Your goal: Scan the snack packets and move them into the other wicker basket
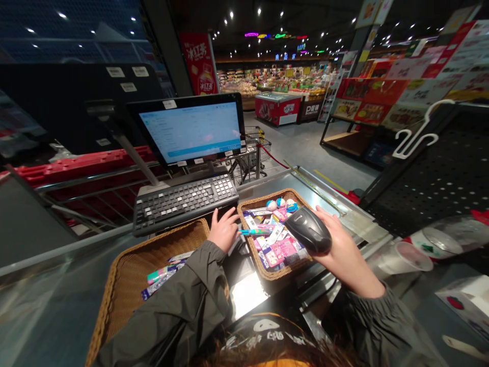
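My right hand [340,243] is wrapped round a black handheld barcode scanner [308,230], whose head is over a small wicker basket [270,276]. The basket holds small colourful packets [280,250] and round blue-and-white lollipops [271,205]. At its left rim, my left hand [223,230] pinches the end of a thin blue-and-pink stick-shaped packet [255,231], its other fingers spread. The packet reaches out over the basket's contents. A larger wicker basket [118,275] is beneath my left forearm, with a few long packets [160,275] in it.
Behind the baskets are a black keyboard [185,199] and a lit monitor [194,130] on a metal counter [324,191]. Plastic cups [408,257] and a white box [466,300] sit at the right. A white hanger [418,132] hangs on a black perforated panel [439,173].
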Demonstrator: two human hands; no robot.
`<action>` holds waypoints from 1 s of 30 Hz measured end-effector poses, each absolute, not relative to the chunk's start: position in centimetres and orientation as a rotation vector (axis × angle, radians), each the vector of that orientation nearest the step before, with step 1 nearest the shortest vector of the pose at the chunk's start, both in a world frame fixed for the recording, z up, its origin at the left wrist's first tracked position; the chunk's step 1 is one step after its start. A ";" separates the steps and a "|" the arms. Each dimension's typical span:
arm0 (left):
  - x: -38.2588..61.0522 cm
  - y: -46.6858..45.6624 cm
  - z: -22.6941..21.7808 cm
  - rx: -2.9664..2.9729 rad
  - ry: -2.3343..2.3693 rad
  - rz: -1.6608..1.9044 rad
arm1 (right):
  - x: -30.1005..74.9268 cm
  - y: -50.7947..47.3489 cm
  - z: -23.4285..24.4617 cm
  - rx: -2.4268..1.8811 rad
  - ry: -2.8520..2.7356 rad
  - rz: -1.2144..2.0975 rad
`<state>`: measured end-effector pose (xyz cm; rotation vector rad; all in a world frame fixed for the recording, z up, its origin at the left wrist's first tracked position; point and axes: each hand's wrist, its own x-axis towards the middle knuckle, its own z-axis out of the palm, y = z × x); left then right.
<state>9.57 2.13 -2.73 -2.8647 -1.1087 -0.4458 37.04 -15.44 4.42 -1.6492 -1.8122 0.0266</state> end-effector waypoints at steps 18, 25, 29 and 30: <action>10.9 2.4 -1.7 -2.825 -0.874 -0.281 | 37.1 -16.2 4.2 -1.652 -1.822 -0.013; 11.1 3.5 -3.2 -2.809 -0.837 -0.319 | 37.2 -16.3 4.5 -1.639 -1.840 0.009; 11.4 3.4 -2.6 -2.806 -0.880 -0.350 | 37.3 -16.4 4.6 -1.640 -1.837 0.010; 11.4 3.3 -2.2 -2.802 -0.901 -0.365 | 37.4 -16.5 4.6 -1.640 -1.833 0.009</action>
